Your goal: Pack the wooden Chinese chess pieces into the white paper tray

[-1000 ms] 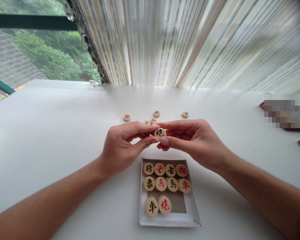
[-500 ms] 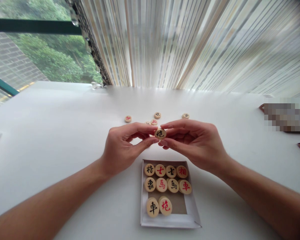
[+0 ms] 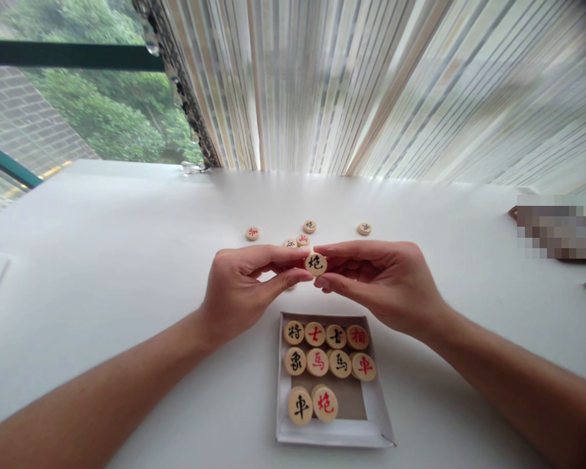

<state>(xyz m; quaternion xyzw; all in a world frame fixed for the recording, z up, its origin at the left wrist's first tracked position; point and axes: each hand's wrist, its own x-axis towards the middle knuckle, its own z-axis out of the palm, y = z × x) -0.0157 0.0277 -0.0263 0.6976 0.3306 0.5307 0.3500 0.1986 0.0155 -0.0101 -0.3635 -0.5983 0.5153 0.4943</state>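
Observation:
Between the fingertips of both hands, a round wooden Chinese chess piece (image 3: 316,264) with a black character faces me. My left hand (image 3: 247,283) pinches it from the left, thumb below and index finger above. From the other side my right hand (image 3: 383,283) grips it the same way. Just below the hands lies a shallow white box (image 3: 334,432) with rows of stacked pieces, marked in red or black. A red-marked piece (image 3: 325,404) stands at the right of its nearest row, beside a black-marked piece (image 3: 300,406). Bare box floor shows right of them.
Beyond my hands, loose pieces lie on the white table (image 3: 127,260): a red one (image 3: 252,233), a black one (image 3: 309,227) and another (image 3: 364,228) farther right, among others. Striped curtains (image 3: 303,85) hang at the back. A partly blurred brown object (image 3: 561,228) lies right.
The view has shifted slightly. Both hands still hold the same piece, now a little lower relative to the loose pieces, uncovering more of a black-marked one behind the left fingers.

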